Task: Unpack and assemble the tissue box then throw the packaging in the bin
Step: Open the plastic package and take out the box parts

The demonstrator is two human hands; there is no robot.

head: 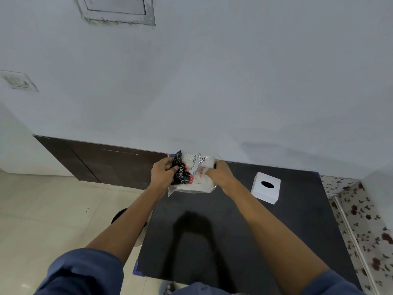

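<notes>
Against a pale wall, above the far edge of a black tabletop (212,231): clear plastic pack of white tissues with a black-and-red label (192,174), gripped at both ends. Left hand (162,174) curled on the label end, right hand (220,174) pinching the clear wrap. To the right, resting on the table: white cube-shaped tissue box with an oval slot (265,187).

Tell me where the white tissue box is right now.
The tissue box sits on the black table, right of both hands and the tissue pack they hold, near the wall.
</notes>
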